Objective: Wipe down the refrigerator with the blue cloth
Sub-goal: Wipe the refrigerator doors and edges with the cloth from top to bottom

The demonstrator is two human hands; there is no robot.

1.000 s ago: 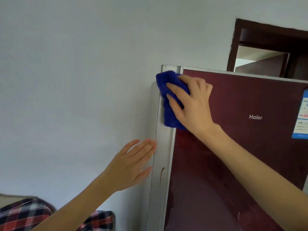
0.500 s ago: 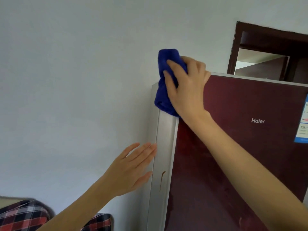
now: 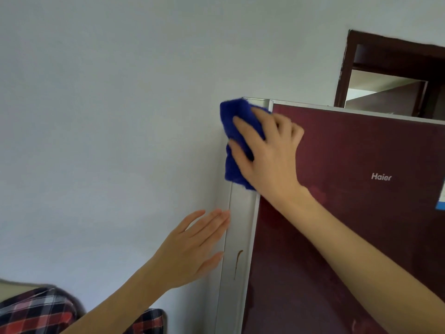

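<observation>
Blue cloth [image 3: 237,143], soft, light: right hand [image 3: 269,155] pressing it bunched on refrigerator [image 3: 349,213] corner; left hand [image 3: 192,249] resting open, empty.

Cloth [image 3: 234,141]: deep blue. Fridge door [image 3: 349,213]: dark maroon, white "Haier" lettering [image 3: 381,176]; side panel [image 3: 238,237] left of door: silver-grey, one brown streak [image 3: 238,263]. Wall [image 3: 108,116] left of fridge: off-white. Fabric [image 3: 36,312] lower left: red/black/white plaid. Door frame [image 3: 346,68] above fridge: dark brown.
</observation>
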